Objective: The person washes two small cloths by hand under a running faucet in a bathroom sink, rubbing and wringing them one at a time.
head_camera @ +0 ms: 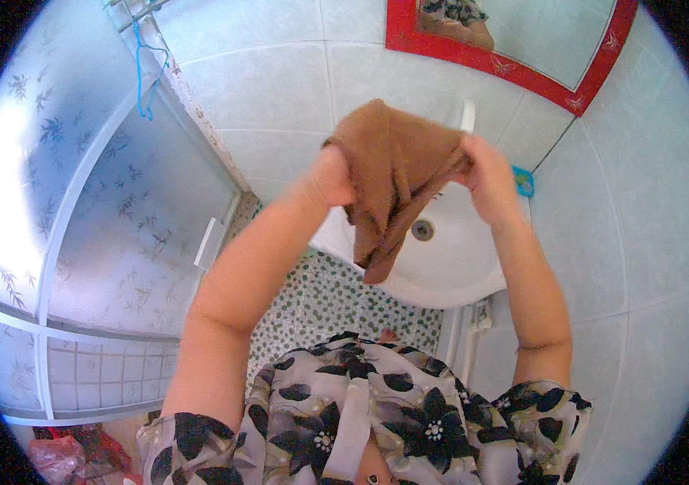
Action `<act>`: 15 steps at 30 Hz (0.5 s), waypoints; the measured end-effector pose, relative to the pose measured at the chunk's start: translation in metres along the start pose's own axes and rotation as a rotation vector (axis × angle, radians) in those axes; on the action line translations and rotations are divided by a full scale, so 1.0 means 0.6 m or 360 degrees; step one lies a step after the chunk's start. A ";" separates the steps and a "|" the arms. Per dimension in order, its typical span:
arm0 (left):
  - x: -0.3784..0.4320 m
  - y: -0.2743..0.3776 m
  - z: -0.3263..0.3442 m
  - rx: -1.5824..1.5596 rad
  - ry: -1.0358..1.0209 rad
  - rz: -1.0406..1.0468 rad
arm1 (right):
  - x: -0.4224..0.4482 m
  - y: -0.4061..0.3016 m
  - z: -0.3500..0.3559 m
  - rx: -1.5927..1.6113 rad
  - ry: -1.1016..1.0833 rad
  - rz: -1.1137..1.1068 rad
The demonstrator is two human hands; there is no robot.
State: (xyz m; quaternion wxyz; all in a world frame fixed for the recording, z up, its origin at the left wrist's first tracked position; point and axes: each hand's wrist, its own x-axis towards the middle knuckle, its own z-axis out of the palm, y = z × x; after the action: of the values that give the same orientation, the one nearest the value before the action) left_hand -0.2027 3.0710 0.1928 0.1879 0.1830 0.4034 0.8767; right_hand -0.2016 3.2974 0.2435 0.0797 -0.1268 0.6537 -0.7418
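Observation:
A brown cloth point(396, 163) hangs between my two hands, in front of the wall and over the left part of a white washbasin point(459, 273). My left hand point(335, 176) grips its left side, with some fingers hidden by the fabric. At the cloth's upper right corner, my right hand point(490, 176) is closed on the edge. The lower end of the cloth hangs in folds near the basin's left rim. To the right of the cloth, the drain point(422, 230) shows in the bowl. The faucet is mostly hidden.
A red-framed mirror point(502, 63) is on the tiled wall above the basin. Beside my right hand is a blue soap dish point(524, 181). A frosted door panel point(120, 200) stands at the left, with a blue cord point(140, 73) near its top. Red plastic bags point(77, 454) lie at lower left.

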 end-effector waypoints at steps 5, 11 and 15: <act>-0.047 0.055 -0.042 -0.0545 0.0123 -0.0148 | -0.017 -0.057 -0.038 0.0618 0.0260 -0.0208; -0.057 0.066 -0.051 -0.0356 0.0220 0.0028 | 0.001 -0.108 -0.016 0.0309 0.0365 -0.0419; -0.050 0.084 -0.045 -0.0171 0.0470 -0.0167 | 0.008 -0.125 -0.036 -0.0018 0.0478 -0.0569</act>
State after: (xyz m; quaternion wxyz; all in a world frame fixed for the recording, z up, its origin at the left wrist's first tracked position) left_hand -0.1985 3.0089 0.2108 0.1817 0.0204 0.3881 0.9033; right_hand -0.2092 3.3265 0.3154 -0.1518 -0.1292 0.6294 -0.7510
